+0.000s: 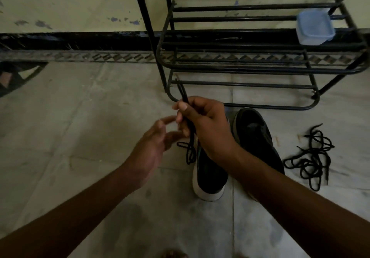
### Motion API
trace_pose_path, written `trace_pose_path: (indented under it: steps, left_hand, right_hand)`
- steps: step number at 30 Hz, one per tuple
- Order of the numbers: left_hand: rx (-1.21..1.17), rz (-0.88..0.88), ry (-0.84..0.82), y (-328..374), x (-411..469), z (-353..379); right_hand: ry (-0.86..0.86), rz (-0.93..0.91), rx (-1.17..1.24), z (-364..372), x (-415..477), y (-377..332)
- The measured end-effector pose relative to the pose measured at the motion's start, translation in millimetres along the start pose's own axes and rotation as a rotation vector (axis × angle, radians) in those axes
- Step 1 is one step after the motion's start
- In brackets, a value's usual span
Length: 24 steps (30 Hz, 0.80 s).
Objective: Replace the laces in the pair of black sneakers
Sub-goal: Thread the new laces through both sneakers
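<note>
Here my right grip [204,125] is curled round the black lace [184,98]. Its ends point away from me above the fist, and the rest hangs below, beside the sneaker [208,175]. My left grip [152,145] is relaxed, just beside.

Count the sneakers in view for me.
2. One sneaker sits below the right hand, which holds a lace; the second sneaker sits beside it, before the rack. No more show.

A sneaker [208,175] sits on the floor [80,127], a second sneaker [258,137] just right of it, the rack [240,69] behind both, a container [314,27] on its shelf, loose laces [312,157] lying farther right.
</note>
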State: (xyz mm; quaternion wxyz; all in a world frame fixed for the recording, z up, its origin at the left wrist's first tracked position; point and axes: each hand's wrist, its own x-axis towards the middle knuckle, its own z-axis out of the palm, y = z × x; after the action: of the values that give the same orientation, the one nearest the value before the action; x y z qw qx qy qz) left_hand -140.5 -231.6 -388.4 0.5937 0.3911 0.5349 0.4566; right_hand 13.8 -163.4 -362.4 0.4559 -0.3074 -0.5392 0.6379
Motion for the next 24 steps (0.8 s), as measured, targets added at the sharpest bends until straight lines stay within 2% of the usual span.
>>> trace_pose_path:
  steps: [2,5,9,11,14,21,23,24]
  left_hand:
    - [0.015,-0.045,-0.091,-6,-3,5]
    - [0.239,-0.009,-0.196,-5,-8,8]
    - [0.582,0.007,-0.333,1,-16,11]
    - [0.678,0.004,-0.424,5,-22,22]
    - [0.677,-0.014,-0.549,7,-32,53]
    - [0.64,0.015,-0.801,-10,-29,137]
    - [0.658,0.074,-0.813,-13,-19,148]
    - [0.658,0.124,-0.76,-15,-14,152]
  right_hand:
    - [0.05,0.027,-0.014,-9,5,-6]
    - [0.144,0.086,-0.054,-33,8,-17]
    - [0.247,0.136,-0.415,-72,13,-27]
    - [0.264,0.164,-0.518,-93,11,-31]
    - [0.241,0.22,-0.646,-123,4,-39]
    - [0.231,0.41,-0.772,-187,-18,-40]
    - [0.241,0.436,-0.814,-203,-23,-35]
    - [0.25,0.441,-0.832,-210,-25,-32]
